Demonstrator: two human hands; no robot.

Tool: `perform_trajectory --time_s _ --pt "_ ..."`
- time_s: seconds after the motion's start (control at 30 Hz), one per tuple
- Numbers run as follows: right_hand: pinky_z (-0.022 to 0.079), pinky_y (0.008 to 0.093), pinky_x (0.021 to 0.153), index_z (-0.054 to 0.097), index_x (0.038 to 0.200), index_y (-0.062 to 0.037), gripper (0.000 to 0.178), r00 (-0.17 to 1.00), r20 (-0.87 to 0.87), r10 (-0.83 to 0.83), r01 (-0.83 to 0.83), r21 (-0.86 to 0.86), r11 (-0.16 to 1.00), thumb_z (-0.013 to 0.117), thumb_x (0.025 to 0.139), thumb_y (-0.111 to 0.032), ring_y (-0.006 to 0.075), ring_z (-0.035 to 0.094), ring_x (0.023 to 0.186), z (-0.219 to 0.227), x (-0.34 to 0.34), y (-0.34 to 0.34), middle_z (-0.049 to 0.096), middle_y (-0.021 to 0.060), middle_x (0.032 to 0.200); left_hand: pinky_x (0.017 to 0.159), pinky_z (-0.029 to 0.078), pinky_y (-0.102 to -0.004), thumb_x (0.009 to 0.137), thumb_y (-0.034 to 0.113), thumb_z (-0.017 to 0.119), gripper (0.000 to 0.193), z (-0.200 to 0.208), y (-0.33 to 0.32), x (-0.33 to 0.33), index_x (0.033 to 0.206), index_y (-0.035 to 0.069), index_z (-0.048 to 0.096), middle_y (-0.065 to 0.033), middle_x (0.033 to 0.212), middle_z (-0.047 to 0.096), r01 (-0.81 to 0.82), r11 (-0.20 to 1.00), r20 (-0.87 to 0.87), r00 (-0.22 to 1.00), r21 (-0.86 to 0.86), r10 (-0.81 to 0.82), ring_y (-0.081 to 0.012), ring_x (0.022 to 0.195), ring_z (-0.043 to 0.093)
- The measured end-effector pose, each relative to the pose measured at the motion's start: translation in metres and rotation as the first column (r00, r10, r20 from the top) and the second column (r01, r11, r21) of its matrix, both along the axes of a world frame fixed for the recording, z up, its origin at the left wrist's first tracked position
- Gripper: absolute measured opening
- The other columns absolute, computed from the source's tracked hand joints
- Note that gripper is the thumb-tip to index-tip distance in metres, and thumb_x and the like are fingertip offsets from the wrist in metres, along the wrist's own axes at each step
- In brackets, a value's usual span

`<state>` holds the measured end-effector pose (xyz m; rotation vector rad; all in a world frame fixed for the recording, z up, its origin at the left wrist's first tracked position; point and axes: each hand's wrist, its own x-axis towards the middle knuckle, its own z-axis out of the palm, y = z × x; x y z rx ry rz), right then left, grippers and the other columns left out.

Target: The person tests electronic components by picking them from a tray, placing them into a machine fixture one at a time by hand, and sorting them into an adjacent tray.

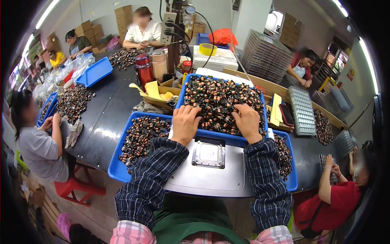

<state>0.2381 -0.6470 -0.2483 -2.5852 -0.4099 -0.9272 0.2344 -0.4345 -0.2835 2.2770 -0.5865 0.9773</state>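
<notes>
Left hand [185, 122] and right hand [246, 120] both palm down, fingers curled into the near edge of the heap of small copper-wound coils [219, 101]; whether either hand actually pinches a coil cannot be told, fingertips being buried among the parts. Heap filling the upper blue tray [263, 106], which sits propped across a lower blue tray [118, 168] holding more coils at its left and right ends. Just below the hands, a grey metal plate [211, 179] with a square fixture [209, 153] at its middle, bare of parts. Judged best done by raking only a thin layer toward the near rim, keeping fingers shallow so that coils do not spill over the edge onto the plate or into the lower tray. Wise also to keep both wrists low and the sleeves clear of the heap, since loose cuffs could drag parts along. Off to the right, a phone [286, 115] and yellow pads [276, 109] beside the tray; other people sorting similar coils around the black table [109, 110].
</notes>
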Motion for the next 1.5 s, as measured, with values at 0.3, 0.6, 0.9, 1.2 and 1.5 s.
perform_trajectory --time_s 0.3,0.6,0.9,1.2,1.5 --pt "0.034 0.0154 0.033 0.057 0.085 -0.0023 0.01 0.82 -0.246 0.516 0.099 0.95 0.294 0.055 0.084 -0.012 0.007 0.053 0.048 0.007 -0.03 -0.005 0.06 0.0061 0.066 0.076 0.038 -0.0347 0.077 0.006 0.057 0.016 0.0 0.006 -0.003 0.093 0.007 0.058 -0.0083 0.088 0.056 0.007 0.991 0.081 0.997 -0.137 0.004 -0.0243 0.081 0.053" --pt "0.041 0.0258 0.054 0.065 0.083 -0.0002 0.011 0.749 -0.355 0.56 -0.384 0.456 0.803 0.064 0.074 -0.006 0.0135 0.052 0.061 -0.02 -0.062 0.029 0.057 0.0047 0.07 0.064 0.045 -0.019 0.089 0.005 0.047 0.019 -0.001 0.013 -0.035 0.102 0.002 0.06 -0.0038 0.091 0.052 0.126 0.715 -0.285 0.859 -0.688 -0.425 -0.0092 0.078 0.053" --pt "0.045 0.0329 0.06 0.064 0.082 -0.0025 0.012 0.754 -0.397 0.523 -0.516 0.135 0.846 0.065 0.073 -0.011 0.0259 0.056 0.066 -0.026 -0.067 0.037 0.056 0.0102 0.076 0.064 0.045 -0.0199 0.084 0.002 0.053 0.019 -0.002 0.011 -0.045 0.103 0.003 0.058 -0.0023 0.086 0.055 0.078 0.561 -0.388 0.643 -0.824 -0.66 -0.0084 0.075 0.054" --pt "0.044 0.0366 0.056 0.062 0.079 -0.0049 0.01 0.803 -0.358 0.477 -0.514 -0.01 0.858 0.063 0.075 -0.014 0.0279 0.054 0.062 -0.034 -0.068 0.044 0.051 0.0085 0.072 0.068 0.045 -0.0229 0.076 -0.002 0.059 0.023 -0.003 0.005 -0.052 0.099 0.001 0.06 -0.0048 0.085 0.055 0.207 0.795 -0.406 0.77 -0.571 -0.492 -0.0103 0.075 0.054" --pt "0.036 0.0191 0.036 0.062 0.087 -0.0016 0.015 0.608 -0.358 0.708 0.051 0.908 0.415 0.058 0.082 -0.015 0.0097 0.059 0.058 -0.006 -0.052 -0.002 0.061 0.0053 0.083 0.063 0.045 -0.0254 0.073 -0.005 0.06 0.022 -0.003 0.005 -0.069 0.094 0.001 0.06 -0.0082 0.087 0.058 0.292 0.89 -0.459 0.774 -0.352 -0.435 -0.0158 0.067 0.055"
